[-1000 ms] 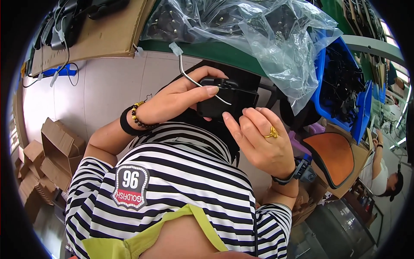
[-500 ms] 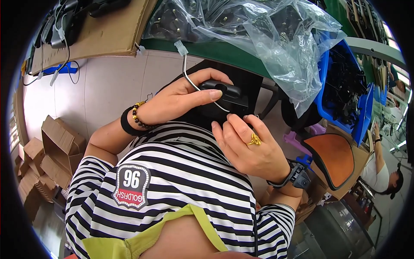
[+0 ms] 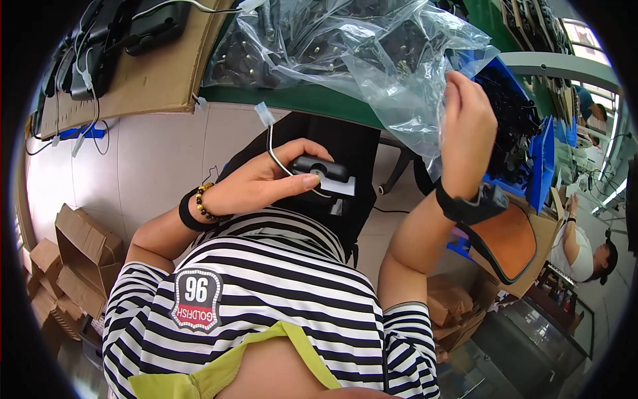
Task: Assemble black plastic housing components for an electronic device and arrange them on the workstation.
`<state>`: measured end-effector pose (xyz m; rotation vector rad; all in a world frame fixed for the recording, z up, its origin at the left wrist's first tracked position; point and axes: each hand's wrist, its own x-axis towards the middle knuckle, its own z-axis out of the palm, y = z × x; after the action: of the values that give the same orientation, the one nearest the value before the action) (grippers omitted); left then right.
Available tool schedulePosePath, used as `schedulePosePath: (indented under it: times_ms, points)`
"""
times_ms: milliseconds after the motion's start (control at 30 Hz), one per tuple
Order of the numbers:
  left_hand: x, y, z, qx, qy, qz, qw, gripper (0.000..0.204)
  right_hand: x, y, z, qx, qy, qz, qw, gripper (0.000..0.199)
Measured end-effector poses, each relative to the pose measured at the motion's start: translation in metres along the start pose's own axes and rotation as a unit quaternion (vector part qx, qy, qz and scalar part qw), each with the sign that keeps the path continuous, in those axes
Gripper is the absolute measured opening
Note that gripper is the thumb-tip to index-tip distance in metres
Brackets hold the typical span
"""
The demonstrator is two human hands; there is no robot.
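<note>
My left hand (image 3: 262, 179) is closed around a small rounded black plastic device (image 3: 323, 167), the thumb pressed on its face. A white cable (image 3: 270, 141) runs from the device up past my hand to a clear plug (image 3: 264, 113). A flat pale face (image 3: 339, 183) shows at the device's lower side. My right hand (image 3: 470, 126) is raised at the right edge of a clear plastic bag (image 3: 372, 60), beside a blue bin (image 3: 541, 163) of black parts (image 3: 508, 110). Its fingers point away from me with tips partly hidden, so whether they grip anything is unclear.
The bag, with small metal-tipped parts inside, lies on a green table (image 3: 319, 103). At the left, a cardboard sheet (image 3: 146, 86) holds several cabled black devices (image 3: 156, 28). An orange-backed chair (image 3: 506, 243) and cardboard boxes (image 3: 86, 233) stand around. Another person (image 3: 575, 253) is at far right.
My right hand has left the device and moved up and right to the bag's edge. My left hand, still holding the device, has shifted slightly down and left.
</note>
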<state>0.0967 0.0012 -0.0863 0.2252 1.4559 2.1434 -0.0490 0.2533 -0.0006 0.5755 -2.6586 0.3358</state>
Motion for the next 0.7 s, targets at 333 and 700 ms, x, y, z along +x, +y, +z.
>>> schedulePosePath:
  times_ms: [333,700]
  points:
    - [-0.006,-0.003,-0.006,-0.029,0.012,-0.063,0.998,0.037,0.014,0.000,0.040,0.174,-0.083,0.027,0.981,0.030]
    - [-0.001,0.005,-0.001,0.015,0.022,-0.064,0.998,0.037,0.009,-0.009,0.045,0.111,-0.039,0.018,0.993,0.030]
